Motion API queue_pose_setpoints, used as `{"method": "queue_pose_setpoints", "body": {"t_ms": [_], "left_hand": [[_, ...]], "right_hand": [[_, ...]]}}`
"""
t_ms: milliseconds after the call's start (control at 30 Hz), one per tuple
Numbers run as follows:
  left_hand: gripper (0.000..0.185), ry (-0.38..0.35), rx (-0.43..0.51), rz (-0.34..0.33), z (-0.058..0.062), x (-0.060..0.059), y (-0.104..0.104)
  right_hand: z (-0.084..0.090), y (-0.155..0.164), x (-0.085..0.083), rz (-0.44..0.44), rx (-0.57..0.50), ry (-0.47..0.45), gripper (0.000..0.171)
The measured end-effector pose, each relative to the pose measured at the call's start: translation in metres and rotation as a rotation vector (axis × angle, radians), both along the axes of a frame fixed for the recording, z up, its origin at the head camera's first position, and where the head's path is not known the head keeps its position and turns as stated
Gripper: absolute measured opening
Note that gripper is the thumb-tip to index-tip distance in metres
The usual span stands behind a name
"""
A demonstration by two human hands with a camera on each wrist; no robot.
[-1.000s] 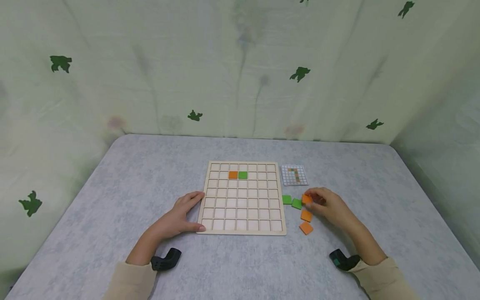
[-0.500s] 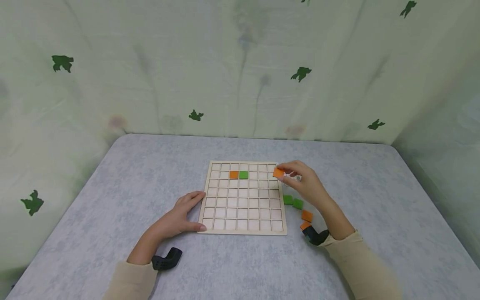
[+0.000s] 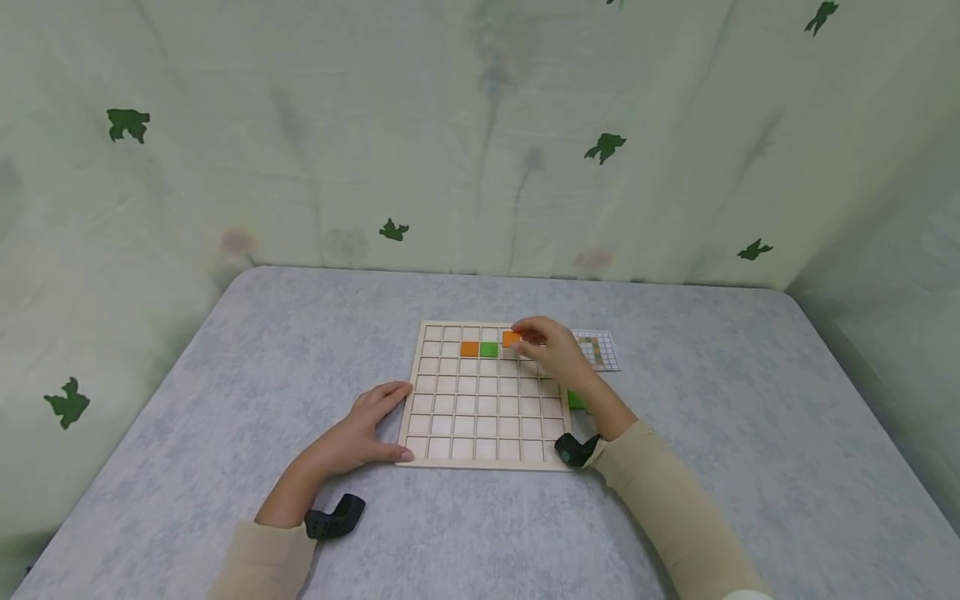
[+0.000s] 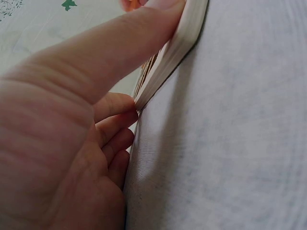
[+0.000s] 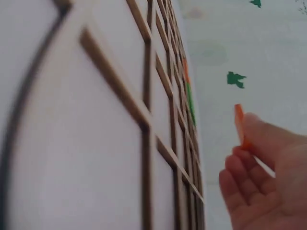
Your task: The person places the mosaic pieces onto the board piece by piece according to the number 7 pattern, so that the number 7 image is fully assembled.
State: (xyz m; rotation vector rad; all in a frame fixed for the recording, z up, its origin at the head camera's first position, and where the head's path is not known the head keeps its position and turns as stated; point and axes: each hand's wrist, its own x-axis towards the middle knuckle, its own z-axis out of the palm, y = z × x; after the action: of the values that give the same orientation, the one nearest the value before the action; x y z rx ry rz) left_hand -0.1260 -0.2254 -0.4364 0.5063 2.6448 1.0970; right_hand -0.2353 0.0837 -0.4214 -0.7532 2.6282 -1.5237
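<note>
A square wooden grid board [image 3: 442, 465] lies flat on the table. In its second row from the far side, an orange tile [image 3: 469, 349] and a green tile [image 3: 489, 349] sit side by side. My right hand [image 3: 555, 350] pinches another orange tile [image 3: 511, 339] between thumb and fingers, just right of the green one. The right wrist view shows this held tile [image 5: 239, 123] raised off the board. My left hand [image 3: 358, 432] rests at the board's left edge, thumb at the near corner, fingertips touching the side farther up.
A small printed card [image 3: 604, 352] with a coloured grid pattern lies beyond the board's right edge, partly behind my right hand. A loose green tile [image 3: 576, 401] shows beside the board, under my right forearm, which hides the area around it.
My right hand has picked up the orange tile from the right of the board and carried it left and away over the far rows. My left hand has stayed at the board's edge.
</note>
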Motion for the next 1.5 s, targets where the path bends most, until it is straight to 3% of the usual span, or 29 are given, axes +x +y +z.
{"method": "queue_pose_setpoints", "body": {"t_ms": [167,667,833,967,1133,1267,1500], "left_hand": [[0.098,0.003,0.002,0.000,0.000,0.000,0.001],[0.097,-0.003,-0.002,0.000,0.000,0.001,0.000],[0.096,0.000,0.001,-0.002,-0.002,0.002,-0.001],[0.097,-0.001,0.006,-0.005,-0.003,0.002,0.000],[0.097,0.000,0.016,-0.002,-0.003,0.001,0.000],[0.096,0.003,0.010,-0.002,-0.002,0.001,-0.001],[0.096,0.004,0.003,-0.008,-0.001,0.000,-0.001]], "right_hand": [[-0.013,-0.004,-0.004,-0.018,0.057,-0.073,0.030],[-0.017,-0.009,-0.005,-0.012,0.174,-0.007,0.015],[-0.016,-0.008,-0.004,-0.006,0.174,-0.036,0.018],[-0.008,-0.001,-0.002,-0.016,0.115,-0.076,0.025],[0.013,0.015,0.006,-0.024,0.025,-0.061,0.036],[0.025,0.034,0.016,-0.029,0.023,-0.018,0.040],[0.016,0.065,0.043,-0.031,0.136,-0.067,0.040]]}}
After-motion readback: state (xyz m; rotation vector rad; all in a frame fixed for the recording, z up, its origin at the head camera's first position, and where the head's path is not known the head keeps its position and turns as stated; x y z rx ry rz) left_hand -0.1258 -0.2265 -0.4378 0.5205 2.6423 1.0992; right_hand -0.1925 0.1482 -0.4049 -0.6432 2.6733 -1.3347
